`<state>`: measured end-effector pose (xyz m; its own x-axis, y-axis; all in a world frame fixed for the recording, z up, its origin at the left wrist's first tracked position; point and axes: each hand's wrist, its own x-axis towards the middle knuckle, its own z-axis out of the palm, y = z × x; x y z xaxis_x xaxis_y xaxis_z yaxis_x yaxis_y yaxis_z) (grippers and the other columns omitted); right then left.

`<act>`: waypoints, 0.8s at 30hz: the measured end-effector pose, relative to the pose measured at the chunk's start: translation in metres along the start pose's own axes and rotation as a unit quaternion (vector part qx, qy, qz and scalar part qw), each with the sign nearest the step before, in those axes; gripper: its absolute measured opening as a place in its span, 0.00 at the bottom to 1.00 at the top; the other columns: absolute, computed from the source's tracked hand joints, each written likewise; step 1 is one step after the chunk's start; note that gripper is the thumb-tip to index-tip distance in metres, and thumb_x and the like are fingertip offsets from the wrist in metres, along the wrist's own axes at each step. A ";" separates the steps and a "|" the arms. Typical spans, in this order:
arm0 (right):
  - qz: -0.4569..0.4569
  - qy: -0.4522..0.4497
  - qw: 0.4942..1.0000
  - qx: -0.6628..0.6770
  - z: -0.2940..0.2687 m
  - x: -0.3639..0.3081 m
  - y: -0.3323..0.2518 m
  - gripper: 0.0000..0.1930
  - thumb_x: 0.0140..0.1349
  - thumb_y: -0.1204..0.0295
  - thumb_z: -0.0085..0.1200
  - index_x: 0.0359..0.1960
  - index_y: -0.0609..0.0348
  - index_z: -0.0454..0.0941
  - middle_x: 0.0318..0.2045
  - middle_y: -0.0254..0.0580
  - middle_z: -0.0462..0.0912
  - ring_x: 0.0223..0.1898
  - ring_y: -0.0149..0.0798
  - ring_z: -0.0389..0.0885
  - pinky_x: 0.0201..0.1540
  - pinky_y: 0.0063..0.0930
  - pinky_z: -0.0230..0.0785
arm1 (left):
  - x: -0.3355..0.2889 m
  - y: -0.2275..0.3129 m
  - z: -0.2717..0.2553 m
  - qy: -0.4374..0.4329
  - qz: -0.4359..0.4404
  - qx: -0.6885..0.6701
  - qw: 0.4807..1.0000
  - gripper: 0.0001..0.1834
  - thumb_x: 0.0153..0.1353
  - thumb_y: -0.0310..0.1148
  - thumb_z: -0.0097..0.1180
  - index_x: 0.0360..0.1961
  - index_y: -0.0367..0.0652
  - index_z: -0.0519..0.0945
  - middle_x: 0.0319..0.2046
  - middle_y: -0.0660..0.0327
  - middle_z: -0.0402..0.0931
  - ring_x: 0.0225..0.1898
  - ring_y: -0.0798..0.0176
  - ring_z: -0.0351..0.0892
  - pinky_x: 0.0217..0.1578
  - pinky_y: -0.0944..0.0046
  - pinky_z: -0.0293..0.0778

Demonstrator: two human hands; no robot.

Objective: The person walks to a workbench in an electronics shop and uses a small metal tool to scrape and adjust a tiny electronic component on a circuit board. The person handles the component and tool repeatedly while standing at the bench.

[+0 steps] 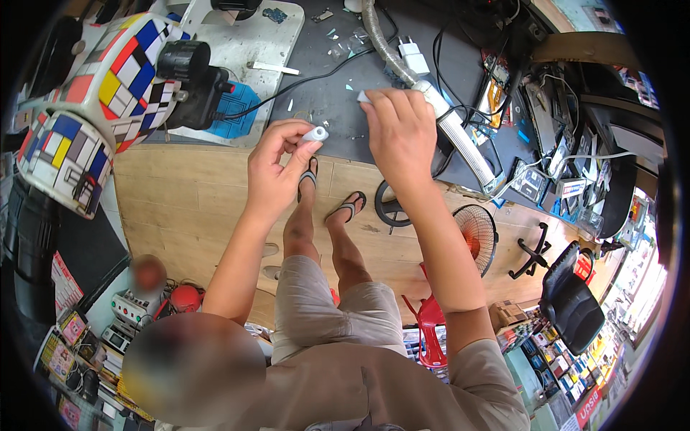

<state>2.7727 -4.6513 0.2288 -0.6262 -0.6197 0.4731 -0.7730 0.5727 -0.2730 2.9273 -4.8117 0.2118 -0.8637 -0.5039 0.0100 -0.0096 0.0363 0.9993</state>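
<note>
Fingers of the left hand grip a white tube above the worktop edge; the right hand's pinch a white piece; a light, steady hold should serve best

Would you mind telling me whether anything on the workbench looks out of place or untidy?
Yes, somewhat: small pale scraps lie loose on the grey tabletop near the left hand, scattered like litter, and to the right black cables tangle around the white bar in no apparent order. I see no spilled liquid.
</note>
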 end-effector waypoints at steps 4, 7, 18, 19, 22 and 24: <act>-0.005 0.009 1.000 -0.012 0.024 0.013 0.000 0.11 0.62 0.70 0.71 0.46 0.53 0.88 0.43 0.32 0.87 0.45 0.41 0.82 0.46 0.38 0.71 | -0.002 -0.003 -0.007 -0.022 -0.005 0.018 1.000 0.12 0.73 0.21 0.65 0.55 0.36 0.80 0.56 0.56 0.82 0.51 0.67 0.84 0.53 0.66 0.79; -0.003 -0.004 1.000 -0.013 0.032 0.015 -0.001 0.13 0.62 0.68 0.71 0.47 0.54 0.88 0.46 0.33 0.87 0.46 0.41 0.81 0.47 0.38 0.70 | -0.001 -0.004 -0.010 -0.017 -0.008 0.011 1.000 0.12 0.73 0.21 0.65 0.55 0.36 0.80 0.56 0.56 0.82 0.51 0.67 0.83 0.53 0.66 0.79; 0.011 -0.038 0.992 -0.123 0.026 0.043 0.003 0.16 0.59 0.73 0.61 0.47 0.63 0.91 0.81 0.52 0.64 0.82 0.69 0.54 0.78 0.75 0.46 | 0.009 -0.003 -0.015 -0.040 0.002 0.075 0.996 0.11 0.73 0.22 0.65 0.54 0.35 0.81 0.55 0.56 0.84 0.47 0.70 0.83 0.46 0.69 0.81; 0.012 -0.045 0.990 -0.133 0.028 0.044 0.004 0.16 0.59 0.72 0.61 0.47 0.63 0.91 0.81 0.52 0.63 0.82 0.70 0.53 0.78 0.76 0.46 | 0.011 -0.002 -0.015 -0.040 -0.002 0.069 0.997 0.11 0.73 0.22 0.65 0.54 0.34 0.81 0.56 0.55 0.84 0.46 0.71 0.83 0.45 0.70 0.81; 0.022 -0.053 0.992 -0.115 0.027 0.046 0.004 0.17 0.60 0.72 0.60 0.49 0.63 0.91 0.82 0.52 0.62 0.82 0.72 0.52 0.78 0.79 0.43 | 0.021 0.007 -0.010 -0.049 -0.033 0.031 0.998 0.09 0.74 0.22 0.64 0.52 0.34 0.81 0.59 0.53 0.85 0.46 0.72 0.83 0.43 0.72 0.81; 0.020 -0.046 0.993 -0.109 0.028 0.047 0.004 0.18 0.60 0.72 0.60 0.50 0.63 0.91 0.82 0.52 0.62 0.82 0.72 0.52 0.78 0.80 0.43 | 0.028 0.007 -0.008 -0.051 -0.028 0.041 0.997 0.09 0.74 0.22 0.64 0.52 0.34 0.81 0.62 0.51 0.84 0.44 0.73 0.82 0.42 0.73 0.81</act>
<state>2.7375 -4.6936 0.2265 -0.6701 -0.6351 0.3843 -0.7136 0.6938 -0.0977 2.9067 -4.8324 0.2194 -0.9076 -0.4163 -0.0543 -0.0975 0.0833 0.9917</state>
